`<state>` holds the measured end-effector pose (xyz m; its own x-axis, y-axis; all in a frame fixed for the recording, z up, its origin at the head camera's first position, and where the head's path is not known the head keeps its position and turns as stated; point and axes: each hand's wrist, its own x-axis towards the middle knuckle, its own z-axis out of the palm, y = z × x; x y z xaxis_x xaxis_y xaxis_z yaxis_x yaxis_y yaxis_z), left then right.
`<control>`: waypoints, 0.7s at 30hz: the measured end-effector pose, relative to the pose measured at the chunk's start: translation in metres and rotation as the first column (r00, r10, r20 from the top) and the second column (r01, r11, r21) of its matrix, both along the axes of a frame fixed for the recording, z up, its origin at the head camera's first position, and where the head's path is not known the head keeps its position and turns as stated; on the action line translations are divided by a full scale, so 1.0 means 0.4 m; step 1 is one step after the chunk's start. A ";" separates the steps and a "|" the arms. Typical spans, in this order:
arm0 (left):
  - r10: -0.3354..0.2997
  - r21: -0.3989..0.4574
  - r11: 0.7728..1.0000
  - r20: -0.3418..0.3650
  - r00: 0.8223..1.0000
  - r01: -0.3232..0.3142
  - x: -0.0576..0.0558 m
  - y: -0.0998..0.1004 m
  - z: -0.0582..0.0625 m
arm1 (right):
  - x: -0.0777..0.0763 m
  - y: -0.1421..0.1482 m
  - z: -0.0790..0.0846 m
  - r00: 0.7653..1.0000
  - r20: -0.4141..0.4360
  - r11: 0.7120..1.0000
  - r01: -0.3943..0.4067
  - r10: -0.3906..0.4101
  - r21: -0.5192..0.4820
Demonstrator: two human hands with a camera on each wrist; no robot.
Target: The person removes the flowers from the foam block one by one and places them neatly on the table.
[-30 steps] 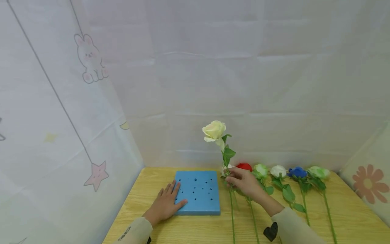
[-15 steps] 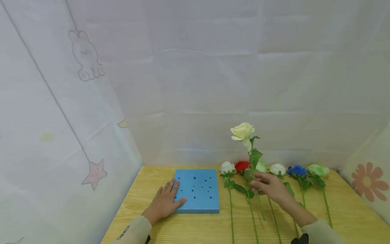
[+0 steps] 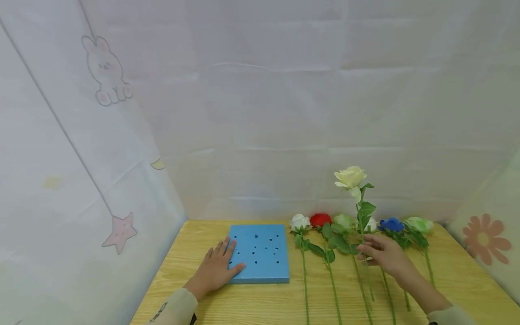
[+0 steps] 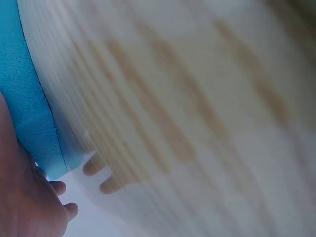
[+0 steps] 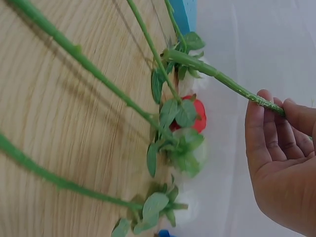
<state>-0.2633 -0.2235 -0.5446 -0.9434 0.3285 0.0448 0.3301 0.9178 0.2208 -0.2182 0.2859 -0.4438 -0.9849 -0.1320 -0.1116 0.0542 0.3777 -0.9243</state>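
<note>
My left hand (image 3: 213,270) rests with spread, straight fingers on the left side of a blue foam block (image 3: 266,271) dotted with small holes. In the left wrist view only part of that hand (image 4: 34,197) shows, beside the block's edge. Off to the right, my right hand (image 3: 386,256) pinches the stem of a cream rose (image 3: 351,177), held upright above the roses lying on the table. The right wrist view shows thumb and fingers closed on the green stem (image 5: 217,74), whose cut lower end is free; the bloom is out of that view.
Along the back of the wooden table (image 3: 252,307) lie a white rose (image 3: 300,222), a red rose (image 3: 321,220), a pale green rose (image 3: 342,221), another white rose (image 3: 371,224), a blue rose (image 3: 391,225) and a green-white rose (image 3: 419,224). White cloth (image 3: 260,113) hangs behind.
My right hand has carried the cream rose rightward, from beside the foam block to over the right part of the row. The left hand has stayed on the block.
</note>
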 end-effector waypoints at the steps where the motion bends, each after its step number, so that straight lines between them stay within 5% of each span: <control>1: -0.001 -0.002 1.000 -0.001 1.000 0.001 0.000 -0.001 -0.001 | 0.004 0.010 0.000 1.000 0.006 1.000 0.005 -0.005 0.000; 21: -0.002 -0.008 1.000 0.013 1.000 0.002 0.002 0.000 0.011 | 0.055 0.145 -0.006 0.991 0.093 0.996 0.092 -0.093 0.020</control>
<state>-0.2626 -0.2234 -0.5401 -0.9431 0.3311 0.0295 0.3293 0.9188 0.2174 -0.1964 0.3439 -0.4464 -0.9779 -0.0381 -0.2057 0.1761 0.3812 -0.9076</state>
